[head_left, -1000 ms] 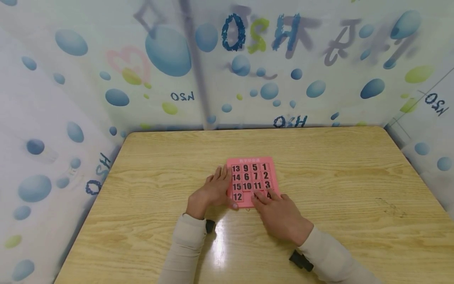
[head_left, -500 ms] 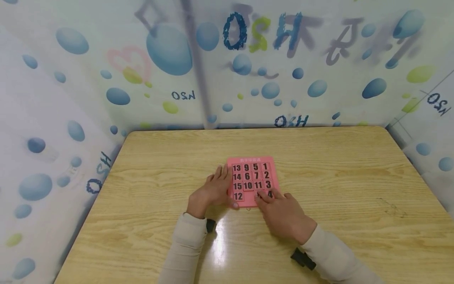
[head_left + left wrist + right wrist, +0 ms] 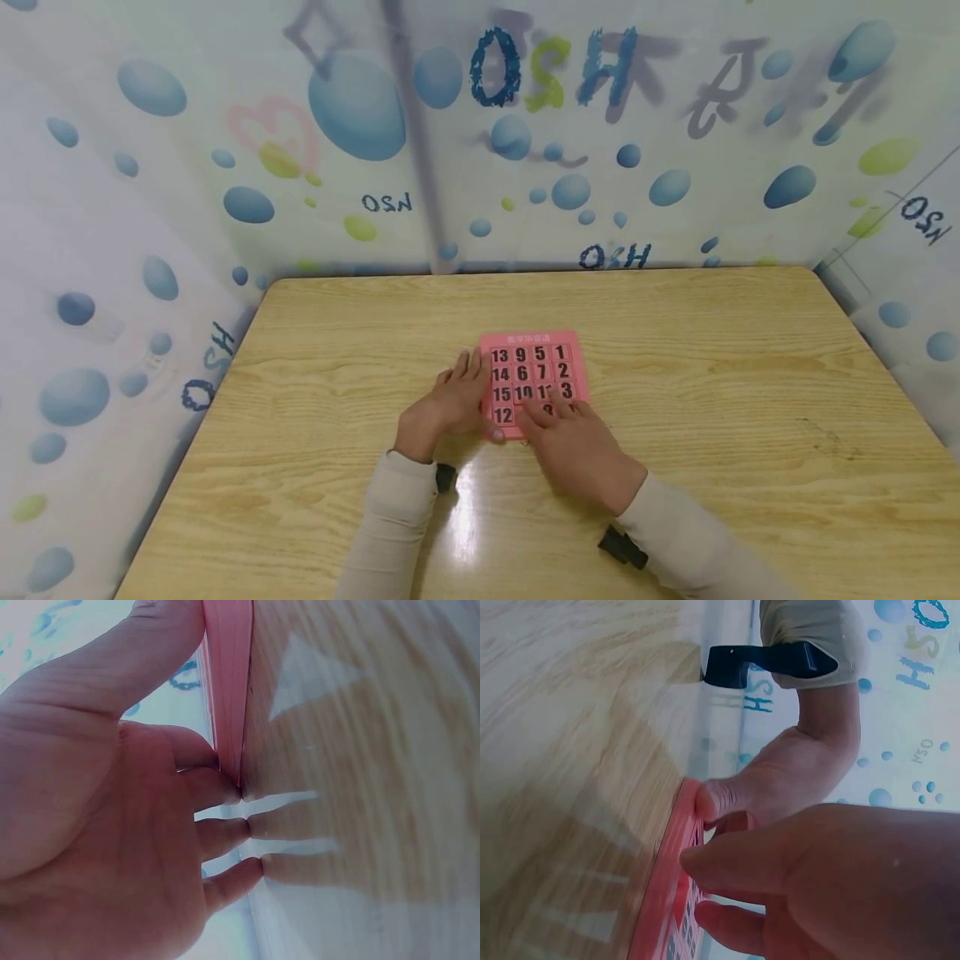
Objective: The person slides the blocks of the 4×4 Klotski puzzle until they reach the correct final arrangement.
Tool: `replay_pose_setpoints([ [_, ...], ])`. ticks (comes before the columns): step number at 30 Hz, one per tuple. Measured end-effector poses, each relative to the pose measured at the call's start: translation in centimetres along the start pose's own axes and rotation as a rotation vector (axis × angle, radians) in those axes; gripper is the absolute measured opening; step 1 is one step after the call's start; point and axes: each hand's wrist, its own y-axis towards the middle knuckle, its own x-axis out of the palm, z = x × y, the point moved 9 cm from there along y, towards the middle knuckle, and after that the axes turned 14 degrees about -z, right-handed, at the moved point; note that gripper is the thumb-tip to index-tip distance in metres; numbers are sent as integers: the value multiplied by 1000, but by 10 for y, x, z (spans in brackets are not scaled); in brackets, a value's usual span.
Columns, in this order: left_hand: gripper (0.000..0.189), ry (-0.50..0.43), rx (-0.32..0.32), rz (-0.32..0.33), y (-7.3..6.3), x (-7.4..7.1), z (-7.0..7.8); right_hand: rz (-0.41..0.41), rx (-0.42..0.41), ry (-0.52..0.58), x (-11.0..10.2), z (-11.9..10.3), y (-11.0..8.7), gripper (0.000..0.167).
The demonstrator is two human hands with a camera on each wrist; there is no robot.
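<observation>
Between the hands, the pink board (image 3: 529, 338) lies on the wooden surface (image 3: 315, 358), the left hand (image 3: 447, 404) touching its side with fingers extended, the right hand (image 3: 577, 450) laying relaxed, ungripping fingers over its number tiles (image 3: 542, 372).

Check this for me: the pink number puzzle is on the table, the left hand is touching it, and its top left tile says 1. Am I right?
Nearly: in the head view, the top left tile says 13, not 1. The pink number puzzle is on the table, and the left hand is touching it.
</observation>
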Motion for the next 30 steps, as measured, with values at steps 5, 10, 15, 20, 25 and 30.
replay_pose_setpoints([
  [5,124,12,4,6,-2,-1,2,-18,-35,12,2,-12,5,44],
  [10,124,11,5,9,-2,-2,2,-18,-66,2,1,-20,8,49],
  [15,125,12,6,17,-1,-2,2,-40,-59,8,3,-20,10,51],
  [20,125,18,8,21,-1,-2,2,-50,-60,16,3,-19,10,52],
  [25,125,23,10,17,-1,-1,2,-55,-55,32,5,-16,8,52],
  [30,126,36,9,23,0,-1,1,-69,-39,32,6,-12,5,49],
])
